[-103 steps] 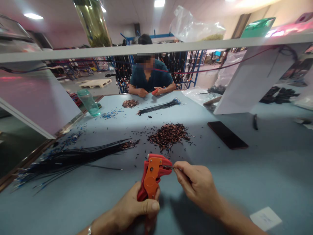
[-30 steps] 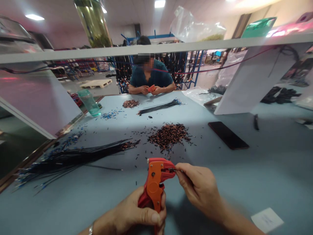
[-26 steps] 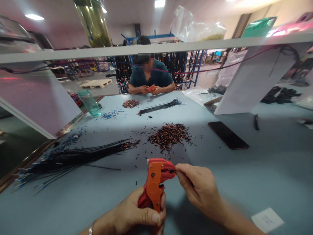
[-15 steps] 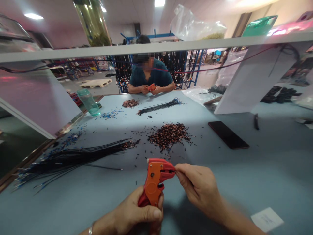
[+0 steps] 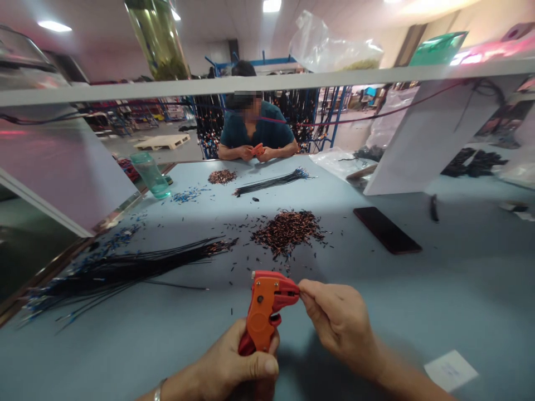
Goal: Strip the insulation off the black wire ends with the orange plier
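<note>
The right hand (image 5: 338,323) pinches its fingertips (image 5: 304,288) shut against the nose of an orange and red stripper (image 5: 265,306); whatever they hold is too small to make out. The left hand (image 5: 228,367) wraps closed around the stripper's handles, holding it upright just above the blue table (image 5: 460,289). Beyond the tool lies a pile of brown and black bits (image 5: 288,229), loose on the table. To the left, a bundle of black wires (image 5: 125,267) lies flat. A dark phone (image 5: 387,229) rests to the right, a paper slip (image 5: 450,369) near the right forearm. Far left stands a capped green bottle (image 5: 150,175), contents unclear. Across the table, a seated person (image 5: 256,131) works.
</note>
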### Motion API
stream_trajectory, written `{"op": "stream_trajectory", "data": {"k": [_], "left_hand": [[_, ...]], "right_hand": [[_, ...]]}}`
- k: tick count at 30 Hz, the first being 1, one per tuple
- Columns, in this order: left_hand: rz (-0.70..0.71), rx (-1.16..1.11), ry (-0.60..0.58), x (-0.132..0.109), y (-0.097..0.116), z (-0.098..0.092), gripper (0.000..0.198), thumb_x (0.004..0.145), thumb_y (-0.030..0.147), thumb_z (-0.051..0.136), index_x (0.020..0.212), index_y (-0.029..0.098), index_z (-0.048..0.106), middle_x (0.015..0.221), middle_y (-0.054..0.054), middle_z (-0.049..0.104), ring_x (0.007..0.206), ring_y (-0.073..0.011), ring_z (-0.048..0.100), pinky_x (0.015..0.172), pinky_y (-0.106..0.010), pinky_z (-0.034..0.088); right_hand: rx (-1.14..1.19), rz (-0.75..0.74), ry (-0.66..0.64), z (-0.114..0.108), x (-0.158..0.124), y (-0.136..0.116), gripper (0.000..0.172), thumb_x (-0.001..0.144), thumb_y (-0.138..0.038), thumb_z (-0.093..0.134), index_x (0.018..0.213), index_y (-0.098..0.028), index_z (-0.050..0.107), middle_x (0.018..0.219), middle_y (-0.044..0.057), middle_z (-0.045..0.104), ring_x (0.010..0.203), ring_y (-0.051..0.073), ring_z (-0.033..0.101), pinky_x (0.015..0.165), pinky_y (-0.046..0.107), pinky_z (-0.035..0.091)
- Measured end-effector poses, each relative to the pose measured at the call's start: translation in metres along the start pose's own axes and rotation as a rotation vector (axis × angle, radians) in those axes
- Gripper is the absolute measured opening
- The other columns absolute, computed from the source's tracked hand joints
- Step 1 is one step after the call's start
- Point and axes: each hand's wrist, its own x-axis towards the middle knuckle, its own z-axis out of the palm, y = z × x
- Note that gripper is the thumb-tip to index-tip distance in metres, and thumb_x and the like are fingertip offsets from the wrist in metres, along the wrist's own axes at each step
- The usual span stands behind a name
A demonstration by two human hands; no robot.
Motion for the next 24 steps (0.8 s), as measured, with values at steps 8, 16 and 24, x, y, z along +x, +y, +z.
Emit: {"op": "stream_trajectory", "data": {"k": [8, 16, 24], "left_hand": [[-0.03, -0.045, 0.049, -0.005, 0.004, 0.0, 0.045, 0.068, 0.047, 0.079, 0.067, 0.019, 0.044, 0.04, 0.01, 0.039, 0.029, -0.004, 0.034, 0.031, -0.016, 0.031], [0.173, -0.195, 0.048, -0.004, 0.017, -0.011, 0.033, 0.077, 0.036, 0.072, 0.076, 0.018, 0.044, 0.053, 0.008, 0.046, 0.037, -0.0058, 0.044, 0.045, -0.022, 0.044], [0.177, -0.161, 0.102, -0.001, 0.027, -0.01, 0.035, 0.074, 0.033, 0.075, 0.095, 0.015, 0.053, 0.075, -0.001, 0.058, 0.069, -0.0169, 0.062, 0.07, -0.036, 0.05]], "right_hand": [[-0.022, -0.029, 0.026, 0.003, -0.005, -0.001, 0.019, 0.095, -0.014, 0.044, 0.087, -0.018, 0.061, 0.06, 0.001, 0.067, 0.047, 0.012, 0.058, 0.049, 0.024, 0.041], [-0.012, 0.065, 0.033, 0.0, 0.001, 0.01, 0.018, 0.094, -0.014, 0.044, 0.089, -0.018, 0.061, 0.055, -0.003, 0.058, 0.042, 0.011, 0.049, 0.047, 0.022, 0.039], [0.008, 0.116, 0.026, 0.0, 0.002, 0.015, 0.015, 0.093, -0.016, 0.048, 0.086, -0.017, 0.061, 0.053, -0.006, 0.05, 0.04, 0.008, 0.042, 0.045, 0.021, 0.034]]}}
